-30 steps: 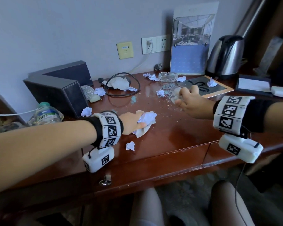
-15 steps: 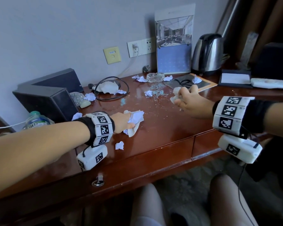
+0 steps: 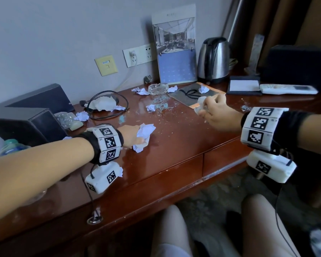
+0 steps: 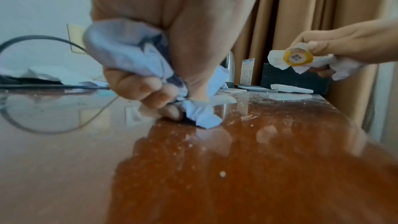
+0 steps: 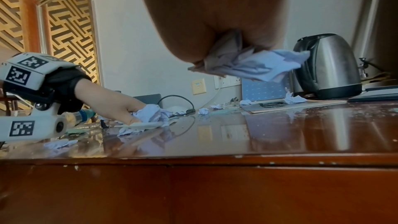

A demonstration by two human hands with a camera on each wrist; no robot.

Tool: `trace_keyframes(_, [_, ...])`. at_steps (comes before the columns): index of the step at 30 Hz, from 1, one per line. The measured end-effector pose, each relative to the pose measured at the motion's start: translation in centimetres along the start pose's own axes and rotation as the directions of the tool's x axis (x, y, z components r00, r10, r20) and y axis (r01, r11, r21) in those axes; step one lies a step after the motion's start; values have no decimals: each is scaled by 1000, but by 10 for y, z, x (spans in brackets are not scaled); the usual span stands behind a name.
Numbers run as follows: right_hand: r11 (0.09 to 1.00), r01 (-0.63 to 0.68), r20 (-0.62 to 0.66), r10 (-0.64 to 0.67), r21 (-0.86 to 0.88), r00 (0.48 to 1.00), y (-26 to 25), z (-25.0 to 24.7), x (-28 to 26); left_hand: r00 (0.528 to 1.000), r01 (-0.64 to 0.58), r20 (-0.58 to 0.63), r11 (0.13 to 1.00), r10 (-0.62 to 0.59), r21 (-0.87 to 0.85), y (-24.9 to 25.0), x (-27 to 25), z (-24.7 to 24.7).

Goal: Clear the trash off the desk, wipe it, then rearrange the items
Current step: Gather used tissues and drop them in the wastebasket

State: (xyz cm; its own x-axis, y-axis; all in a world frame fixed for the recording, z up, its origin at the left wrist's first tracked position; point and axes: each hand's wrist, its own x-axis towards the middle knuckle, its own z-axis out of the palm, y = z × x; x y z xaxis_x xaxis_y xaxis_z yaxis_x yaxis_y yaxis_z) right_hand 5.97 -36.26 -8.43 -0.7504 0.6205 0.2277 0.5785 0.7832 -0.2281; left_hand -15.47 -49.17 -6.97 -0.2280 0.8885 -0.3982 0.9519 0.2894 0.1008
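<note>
On the red-brown desk (image 3: pixel 174 145) my left hand (image 3: pixel 142 140) grips a wad of crumpled white paper (image 3: pixel 145 131) and presses it against the wood; its curled fingers (image 4: pixel 150 89) show in the left wrist view. My right hand (image 3: pixel 202 110) hovers above the desk near the corner of a dark card (image 3: pixel 191 95), holding a crumpled tissue (image 5: pixel 254 64) and a small round yellow-rimmed thing (image 4: pixel 298 57). More paper wads lie loose (image 3: pixel 150 107) (image 3: pixel 82 115) (image 3: pixel 142 91) (image 3: pixel 203 89). Bluish crumbs (image 3: pixel 161 103) are scattered mid-desk.
A black box (image 3: pixel 32 112) and a water bottle (image 3: pixel 11 146) stand at the left. A looped black cable (image 3: pixel 107 106) surrounds more tissue. Along the back are a glass ashtray (image 3: pixel 158 88), a brochure stand (image 3: pixel 176 51), a steel kettle (image 3: pixel 214 60), a notepad holder (image 3: pixel 244 87) and a white remote (image 3: pixel 287 89).
The view has swung to the right. My right hand has moved right along the desk with its tissue, toward the dark card. The left hand stays on its paper wad.
</note>
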Motion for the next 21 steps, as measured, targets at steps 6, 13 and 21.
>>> trace_keyframes(6, [920, 208, 186, -152, -332, 971, 37, 7, 10, 998, -28, -64, 996, 23, -83, 8, 15, -3])
trace_keyframes(13, [975, 71, 102, -50, -209, 994, 33, -16, -6, 969, -159, -211, 976, 126, -148, 54, 32, -19])
trace_keyframes(21, [934, -349, -109, 356, 77, 928, 66, -21, -34, 927, -327, -260, 923, 271, -201, 119, 45, -29])
